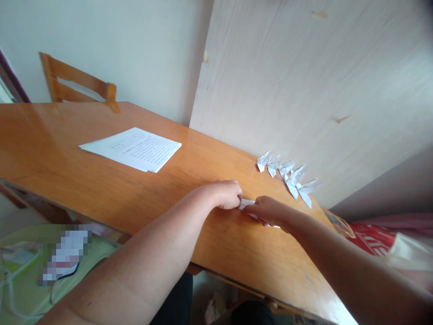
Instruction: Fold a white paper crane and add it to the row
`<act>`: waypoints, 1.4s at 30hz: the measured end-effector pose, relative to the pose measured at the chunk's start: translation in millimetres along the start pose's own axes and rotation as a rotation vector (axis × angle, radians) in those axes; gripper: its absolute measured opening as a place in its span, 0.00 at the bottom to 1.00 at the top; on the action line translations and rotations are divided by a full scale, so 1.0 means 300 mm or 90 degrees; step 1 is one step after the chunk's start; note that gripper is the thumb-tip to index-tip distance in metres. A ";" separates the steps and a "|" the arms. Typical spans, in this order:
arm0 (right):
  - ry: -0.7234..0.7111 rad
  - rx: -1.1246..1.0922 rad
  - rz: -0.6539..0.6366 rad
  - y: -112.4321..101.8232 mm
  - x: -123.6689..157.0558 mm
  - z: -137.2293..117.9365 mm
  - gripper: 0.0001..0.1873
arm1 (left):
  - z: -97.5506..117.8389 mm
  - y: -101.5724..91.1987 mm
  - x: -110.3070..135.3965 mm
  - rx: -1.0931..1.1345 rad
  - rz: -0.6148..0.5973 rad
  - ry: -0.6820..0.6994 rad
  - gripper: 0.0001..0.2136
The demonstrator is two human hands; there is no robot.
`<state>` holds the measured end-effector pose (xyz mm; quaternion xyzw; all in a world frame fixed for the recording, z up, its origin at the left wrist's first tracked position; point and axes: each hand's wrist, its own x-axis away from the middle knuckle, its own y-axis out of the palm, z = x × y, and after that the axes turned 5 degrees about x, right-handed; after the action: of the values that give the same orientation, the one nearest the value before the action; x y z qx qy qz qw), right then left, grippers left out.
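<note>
Head view: right hand (268,210) partly hides the white paper (248,202).

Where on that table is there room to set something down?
The table is bare between the printed sheets and the left hand, and left of those sheets. Crowded: by the panel, with folded papers, and where the right hand touches white paper.

The left hand (230,195) curls just beside the right hand (269,210), fingers bent.
</note>
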<state>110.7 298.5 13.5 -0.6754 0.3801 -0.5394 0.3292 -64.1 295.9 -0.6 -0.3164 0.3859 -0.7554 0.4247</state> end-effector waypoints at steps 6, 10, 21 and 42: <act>0.017 0.012 0.008 0.002 0.007 -0.014 0.17 | 0.007 -0.007 0.012 -0.006 0.004 -0.005 0.11; 0.024 0.015 0.012 0.006 -0.002 -0.012 0.20 | 0.007 -0.008 0.011 0.005 0.008 -0.006 0.11; 0.026 0.007 0.018 0.007 -0.012 -0.009 0.21 | 0.004 -0.004 0.012 0.010 0.021 -0.003 0.10; -0.049 -0.088 -0.044 -0.001 -0.042 0.080 0.09 | 0.015 0.015 0.011 -0.006 0.065 -0.021 0.17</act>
<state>132.6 310.6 3.0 -0.7296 0.3797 -0.4965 0.2775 -60.3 290.0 -1.7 -0.3107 0.3978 -0.7258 0.4674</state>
